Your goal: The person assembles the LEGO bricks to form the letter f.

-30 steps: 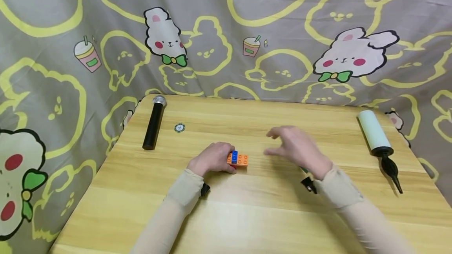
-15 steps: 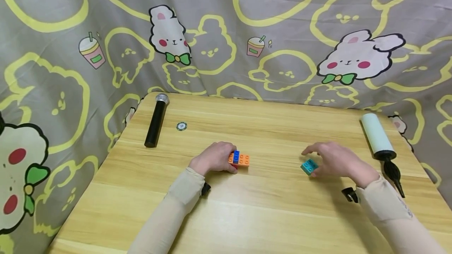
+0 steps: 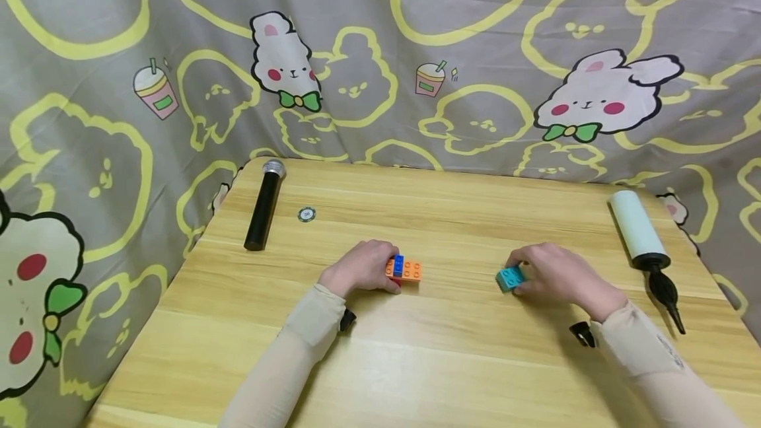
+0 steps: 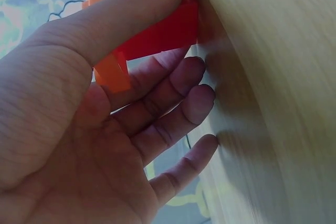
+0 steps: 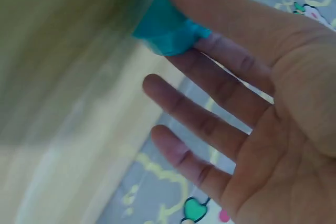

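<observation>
My left hand [image 3: 359, 268] grips a small stack of toy building bricks near the middle of the table. On top of an orange brick [image 3: 411, 271] sits a narrow blue brick [image 3: 398, 265]. Beneath the orange one, a red brick [image 4: 163, 32] shows between thumb and fingers in the left wrist view. To the right, my right hand [image 3: 559, 277] pinches a teal brick [image 3: 509, 279] between thumb and fingers; the right wrist view shows this teal brick [image 5: 170, 22] blurred, with the lower fingers spread apart from it. A gap of bare wood separates the two hands.
A black microphone [image 3: 263, 210] with a silver head lies at the table's left, beside a round chip [image 3: 306, 214]. At the right edge lies a pale hand pump [image 3: 639, 226] with a black nozzle. A patterned curtain [image 3: 368, 12] hangs behind the wooden table [image 3: 416, 375].
My right hand has moved right to the teal brick, taken hold of it, and shifted it slightly left. The left hand stays in place with the brick stack.
</observation>
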Demonstrator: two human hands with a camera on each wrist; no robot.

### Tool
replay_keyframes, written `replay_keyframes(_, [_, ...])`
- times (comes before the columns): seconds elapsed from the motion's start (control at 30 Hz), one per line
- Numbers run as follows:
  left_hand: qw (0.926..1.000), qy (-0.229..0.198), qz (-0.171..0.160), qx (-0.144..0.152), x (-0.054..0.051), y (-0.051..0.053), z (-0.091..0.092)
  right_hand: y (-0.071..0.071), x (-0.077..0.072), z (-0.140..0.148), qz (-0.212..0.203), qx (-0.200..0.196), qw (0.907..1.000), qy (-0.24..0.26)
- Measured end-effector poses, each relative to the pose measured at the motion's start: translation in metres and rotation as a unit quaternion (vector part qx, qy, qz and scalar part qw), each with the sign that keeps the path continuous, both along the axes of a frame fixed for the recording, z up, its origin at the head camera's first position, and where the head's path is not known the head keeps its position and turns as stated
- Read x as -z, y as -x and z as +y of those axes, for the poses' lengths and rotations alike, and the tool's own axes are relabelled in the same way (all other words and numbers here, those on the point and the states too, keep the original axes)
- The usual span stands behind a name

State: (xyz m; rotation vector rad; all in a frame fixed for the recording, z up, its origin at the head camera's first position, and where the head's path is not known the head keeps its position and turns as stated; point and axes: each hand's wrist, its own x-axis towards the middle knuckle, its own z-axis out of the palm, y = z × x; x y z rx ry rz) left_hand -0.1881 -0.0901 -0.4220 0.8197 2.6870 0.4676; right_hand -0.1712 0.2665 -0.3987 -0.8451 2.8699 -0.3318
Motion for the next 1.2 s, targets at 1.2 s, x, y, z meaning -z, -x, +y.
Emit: replay_keyframes(1.2, [0.9994, -0.033, -0.008, -0.012, 0.005, 0.000, -0.003, 0.002, -0.014, -0.155, 0.151, -0.127, 0.9770, 0.082])
